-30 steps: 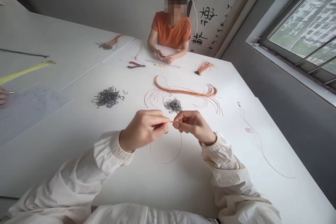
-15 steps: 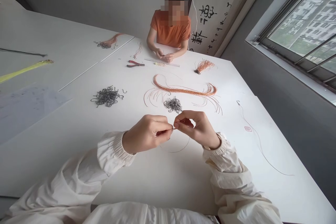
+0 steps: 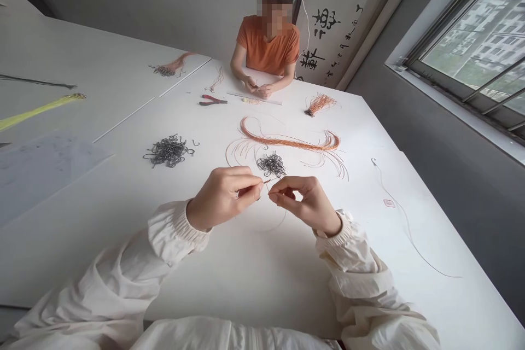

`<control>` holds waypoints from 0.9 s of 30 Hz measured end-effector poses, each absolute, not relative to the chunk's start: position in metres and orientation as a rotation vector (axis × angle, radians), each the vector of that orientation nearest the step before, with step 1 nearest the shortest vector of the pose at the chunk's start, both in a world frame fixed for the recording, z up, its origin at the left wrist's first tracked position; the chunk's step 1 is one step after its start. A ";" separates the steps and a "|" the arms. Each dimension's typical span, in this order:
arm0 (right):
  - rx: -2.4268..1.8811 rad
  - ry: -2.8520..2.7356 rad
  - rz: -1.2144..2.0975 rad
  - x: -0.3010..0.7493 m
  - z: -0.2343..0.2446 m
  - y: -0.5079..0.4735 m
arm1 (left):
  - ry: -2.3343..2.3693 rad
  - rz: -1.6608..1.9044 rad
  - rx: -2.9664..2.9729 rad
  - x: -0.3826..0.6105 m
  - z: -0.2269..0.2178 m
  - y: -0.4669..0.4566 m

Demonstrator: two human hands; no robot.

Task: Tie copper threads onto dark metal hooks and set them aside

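Note:
My left hand (image 3: 225,196) is closed in a pinch on a fishing hook, mostly hidden by the fingers; only a short, reddish-brown end pokes out toward the right. Close beside it, my right hand (image 3: 305,202) pinches a thin fishing line that runs to that end. A loop of the line (image 3: 275,229) hangs faintly below both hands. Just beyond my fingers lies a small pile of dark hooks (image 3: 271,164). Behind that pile stretches a bundle of orange line (image 3: 287,143) with loose, curling ends.
A larger hook pile (image 3: 169,151) lies to the left. At right rests a hook with a long line (image 3: 406,219). Red-handled pliers (image 3: 212,100), a ruler (image 3: 270,100) and tied orange bundles (image 3: 318,104) lie farther back. Across the table sits a person in orange (image 3: 268,46).
My hands have drawn slightly apart, the left one moving up and left. More of the hook's end and the line between my fingers now shows.

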State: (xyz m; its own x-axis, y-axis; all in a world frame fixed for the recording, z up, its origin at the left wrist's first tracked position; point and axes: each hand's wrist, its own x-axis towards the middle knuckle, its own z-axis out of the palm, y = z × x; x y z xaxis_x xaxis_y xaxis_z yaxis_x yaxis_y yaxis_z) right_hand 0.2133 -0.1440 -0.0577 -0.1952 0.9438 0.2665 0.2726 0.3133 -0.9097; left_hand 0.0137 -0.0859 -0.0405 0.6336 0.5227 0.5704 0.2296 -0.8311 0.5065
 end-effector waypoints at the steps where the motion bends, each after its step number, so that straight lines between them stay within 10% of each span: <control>1: -1.126 -1.726 0.805 0.211 -0.055 -0.148 | 0.593 1.026 2.483 0.014 -0.042 -0.085; 7: -1.127 -1.786 0.589 0.206 -0.045 -0.157 | 0.507 0.899 2.526 0.016 -0.049 -0.087; 20: -0.957 -1.427 1.455 0.226 -0.063 -0.125 | 0.412 0.997 2.417 0.017 -0.039 -0.096; 27: -1.065 -1.663 0.852 0.208 -0.061 -0.145 | 0.546 1.068 2.436 0.014 -0.042 -0.086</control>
State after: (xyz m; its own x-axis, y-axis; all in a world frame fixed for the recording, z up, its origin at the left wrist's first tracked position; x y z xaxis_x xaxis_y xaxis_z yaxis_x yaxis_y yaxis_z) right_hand 0.2078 -0.1452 -0.0606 -0.1687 0.9240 0.3431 0.2608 0.3776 -0.8885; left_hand 0.0142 -0.0862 -0.0416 0.6272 0.5075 0.5908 0.1824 -0.8332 0.5221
